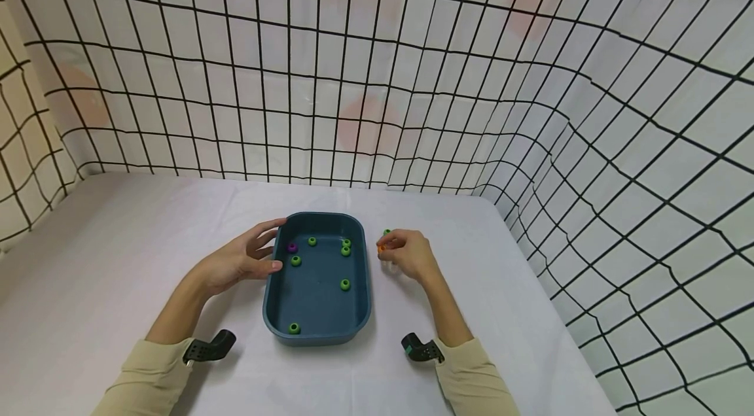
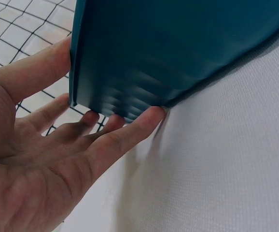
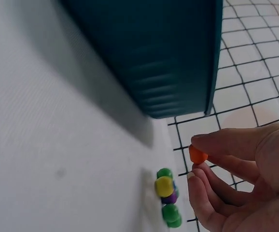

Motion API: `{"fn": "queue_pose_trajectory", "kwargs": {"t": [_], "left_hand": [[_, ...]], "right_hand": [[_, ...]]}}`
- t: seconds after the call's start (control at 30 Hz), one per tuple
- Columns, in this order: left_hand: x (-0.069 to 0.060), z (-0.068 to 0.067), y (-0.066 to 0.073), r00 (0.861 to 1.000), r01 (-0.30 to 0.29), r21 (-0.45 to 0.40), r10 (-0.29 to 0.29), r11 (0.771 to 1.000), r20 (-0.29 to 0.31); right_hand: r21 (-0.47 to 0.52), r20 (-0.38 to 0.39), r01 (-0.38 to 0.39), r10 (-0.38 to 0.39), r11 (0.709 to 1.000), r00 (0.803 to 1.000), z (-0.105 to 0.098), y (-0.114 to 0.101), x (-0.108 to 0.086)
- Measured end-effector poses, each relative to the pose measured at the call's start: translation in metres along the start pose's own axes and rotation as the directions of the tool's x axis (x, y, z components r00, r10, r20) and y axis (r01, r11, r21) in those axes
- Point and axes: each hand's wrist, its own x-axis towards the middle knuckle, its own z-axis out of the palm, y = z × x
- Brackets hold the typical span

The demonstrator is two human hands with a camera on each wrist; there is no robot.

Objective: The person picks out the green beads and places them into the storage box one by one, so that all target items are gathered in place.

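Note:
A dark blue rectangular tray (image 1: 318,311) stands on the white-covered table with several green beads (image 1: 345,284) and one purple bead (image 1: 292,248) inside. My left hand (image 1: 244,260) holds the tray by its left side; the thumb lies at the rim and the other fingers touch the outer wall (image 2: 125,77). To the right of the tray, my right hand (image 1: 409,254) pinches an orange bead (image 3: 198,154) between thumb and fingertips, above the table. Close by that hand, green beads (image 3: 170,213), a yellow bead (image 3: 164,185) and a purple bead (image 3: 169,198) lie bunched together.
Black grid netting (image 1: 318,76) over pale sheeting rises behind the table and along its right side. The white cloth (image 1: 377,377) covers the tabletop. A black wrist mount (image 1: 210,345) sits on the left sleeve, another black mount (image 1: 421,347) on the right.

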Motion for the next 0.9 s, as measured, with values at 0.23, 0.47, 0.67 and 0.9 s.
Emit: {"fn": "queue_pose_trajectory", "kwargs": {"t": [0.23, 0.47, 0.67, 0.9], "left_hand": [[0.000, 0.000, 0.000, 1.000, 0.000, 0.006, 0.000, 1.000, -0.004], [0.000, 0.001, 0.000, 1.000, 0.004, 0.014, -0.004, 1.000, -0.010], [0.000, 0.000, -0.001, 1.000, 0.000, 0.013, 0.000, 1.000, -0.007], [0.001, 0.000, -0.001, 1.000, 0.002, 0.012, -0.002, 1.000, -0.006]], "right_hand": [[0.006, -0.037, 0.056, -0.055, 0.998, 0.998, -0.003, -0.014, -0.006], [0.048, -0.056, 0.115, -0.112, 0.992, 0.992, -0.002, -0.029, -0.013], [0.075, -0.059, 0.150, -0.146, 0.986, 0.987, 0.003, -0.037, -0.018], [0.133, -0.024, 0.168, -0.167, 0.977, 0.986, 0.011, -0.042, -0.022]]}}
